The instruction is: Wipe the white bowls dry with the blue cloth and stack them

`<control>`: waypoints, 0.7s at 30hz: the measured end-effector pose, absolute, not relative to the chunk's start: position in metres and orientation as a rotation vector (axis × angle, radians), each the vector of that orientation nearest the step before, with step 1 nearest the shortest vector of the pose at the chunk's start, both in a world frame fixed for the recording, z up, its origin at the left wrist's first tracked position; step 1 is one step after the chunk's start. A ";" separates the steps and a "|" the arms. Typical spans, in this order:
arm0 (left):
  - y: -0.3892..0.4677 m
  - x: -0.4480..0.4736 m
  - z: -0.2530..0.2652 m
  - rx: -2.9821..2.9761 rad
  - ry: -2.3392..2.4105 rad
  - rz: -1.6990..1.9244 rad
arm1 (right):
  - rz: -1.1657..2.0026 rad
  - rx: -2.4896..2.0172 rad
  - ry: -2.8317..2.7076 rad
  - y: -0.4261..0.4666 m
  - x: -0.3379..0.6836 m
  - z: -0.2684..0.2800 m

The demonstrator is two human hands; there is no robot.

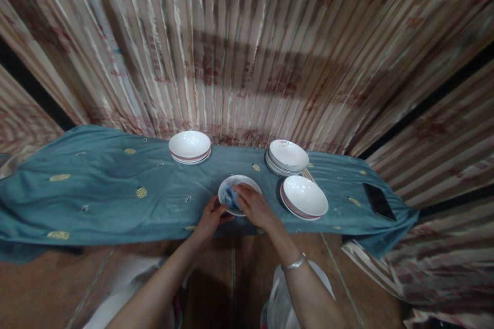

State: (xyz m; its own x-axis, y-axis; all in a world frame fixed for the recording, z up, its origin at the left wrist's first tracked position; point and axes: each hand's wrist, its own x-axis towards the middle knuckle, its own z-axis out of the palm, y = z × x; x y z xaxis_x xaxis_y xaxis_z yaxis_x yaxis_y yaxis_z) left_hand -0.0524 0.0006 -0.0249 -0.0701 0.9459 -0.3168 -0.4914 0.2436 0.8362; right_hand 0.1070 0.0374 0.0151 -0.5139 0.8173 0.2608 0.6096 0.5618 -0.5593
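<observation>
- The left hand's grip (210,218) held the white bowl (242,179) by its near-left rim, thumb at the lip; fingers underneath were mostly hidden.
- The right hand's grip (252,200) grasped a bunched blue cloth (230,198) and pressed it inside the bowl.
- That bowl was at the near edge of the counter (116,164), about midway along; whether its base touched down could not be told.
- Wiping well there called for a steady left hold, pressure following the curve, and strokes from the centre out to the rim, turning the bowl by degrees.
- So close to the edge, a hard push toward the body would have risked a slip; light, even pressure suited the glossy glaze.
- The cloth looked soft and crumpled, the bowl smooth, round and shallow, probably ceramic.
- Right of it, near the same edge, stood a stack of red-banded bowls (304,196); behind, by the far edge, a taller stack with a floral print (289,156).
- Another red-banded stack (190,145) sat by the far edge, left of middle.
- A flat dark phone (379,201) lay toward the right end.
- The teal cover (96,205) was wrinkled, with yellow motifs; beyond hung a pleated curtain (239,61).
</observation>
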 end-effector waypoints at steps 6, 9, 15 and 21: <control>-0.005 -0.052 -0.023 0.618 1.013 1.271 | 0.766 -1.117 -2.486 0.043 0.090 0.003; -0.006 -0.052 -0.021 0.623 1.030 1.274 | 0.759 -1.082 -2.466 0.046 0.085 0.002; -0.006 -0.050 -0.018 0.615 1.037 1.288 | 0.564 -1.163 -2.457 0.050 0.080 0.004; -0.008 -0.048 -0.014 0.614 1.065 1.282 | 0.217 -1.451 -2.536 0.052 0.086 0.014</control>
